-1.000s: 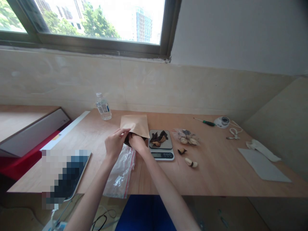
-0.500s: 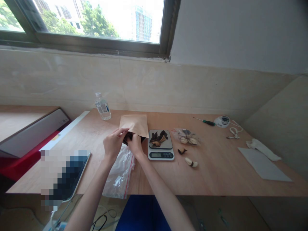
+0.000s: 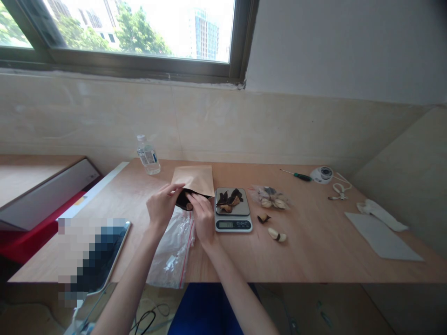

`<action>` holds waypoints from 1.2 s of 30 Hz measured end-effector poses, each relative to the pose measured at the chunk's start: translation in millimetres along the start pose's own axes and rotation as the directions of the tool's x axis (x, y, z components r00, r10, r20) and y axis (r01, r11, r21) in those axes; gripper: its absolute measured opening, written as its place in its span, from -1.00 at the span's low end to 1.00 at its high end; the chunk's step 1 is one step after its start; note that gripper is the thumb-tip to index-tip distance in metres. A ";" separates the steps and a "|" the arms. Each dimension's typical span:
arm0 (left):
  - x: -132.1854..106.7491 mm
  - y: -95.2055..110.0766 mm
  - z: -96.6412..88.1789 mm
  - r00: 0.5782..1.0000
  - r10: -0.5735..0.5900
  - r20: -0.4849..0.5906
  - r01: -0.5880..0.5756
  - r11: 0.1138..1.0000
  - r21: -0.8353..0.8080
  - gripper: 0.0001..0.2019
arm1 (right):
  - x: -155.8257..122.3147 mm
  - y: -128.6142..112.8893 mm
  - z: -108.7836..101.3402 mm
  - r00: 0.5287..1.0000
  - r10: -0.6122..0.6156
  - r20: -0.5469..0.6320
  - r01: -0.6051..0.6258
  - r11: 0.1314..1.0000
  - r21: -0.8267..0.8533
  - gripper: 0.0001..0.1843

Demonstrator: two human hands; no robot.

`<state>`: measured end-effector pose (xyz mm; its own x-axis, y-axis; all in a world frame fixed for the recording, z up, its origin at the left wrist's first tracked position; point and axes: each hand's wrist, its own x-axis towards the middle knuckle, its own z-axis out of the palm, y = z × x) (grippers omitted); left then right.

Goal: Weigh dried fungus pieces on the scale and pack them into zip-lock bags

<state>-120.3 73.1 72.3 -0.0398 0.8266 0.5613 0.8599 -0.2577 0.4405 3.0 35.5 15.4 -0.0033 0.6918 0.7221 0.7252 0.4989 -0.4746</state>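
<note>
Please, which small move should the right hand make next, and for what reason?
I would probably draw the right hand away from the mouth of the paper bag, toward the scale. Its fingers are at the mouth, the left hand holds the bag's edge, and the scale beside it carries dark dried pieces. Whether the right fingers grip anything, I cannot tell.

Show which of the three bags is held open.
The brown paper bag, gaping in the left hand. The clear red-striped zip bag and the filled clear bag right of the digital scale are not held.

Bright window (image 3: pixel 139 30) – beige wall (image 3: pixel 226 123)
</note>
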 end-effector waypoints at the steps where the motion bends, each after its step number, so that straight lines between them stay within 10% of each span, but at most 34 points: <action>1: 0.2 0.1 0.4 1.000 0.003 0.000 -0.003 1.000 -0.002 -0.80 | -1.5 1.9 -2.1 1.000 0.001 -0.019 -0.001 1.000 0.011 -0.58; 16: -1.0 3.9 3.9 1.000 -0.013 0.027 0.013 1.000 -0.009 -0.81 | 4.3 15.5 -0.4 0.997 0.033 0.069 -0.023 0.991 -0.136 -0.65; 28: 0.1 4.2 2.4 1.000 -0.015 0.020 0.015 1.000 0.004 -0.81 | 2.3 7.3 2.3 0.995 0.029 -0.096 -0.020 0.995 0.095 -0.68; 36: 9.8 -5.9 3.2 1.000 -0.005 0.024 0.005 0.999 0.033 -0.78 | -18.9 6.0 -47.9 0.813 0.448 -0.373 -0.272 0.857 0.437 -0.84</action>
<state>-124.1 84.4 73.0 -0.0321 0.8399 0.5418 0.8762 -0.2371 0.4195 40.4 0.4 23.0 0.5789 0.5911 0.5616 0.3218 0.4673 -0.8235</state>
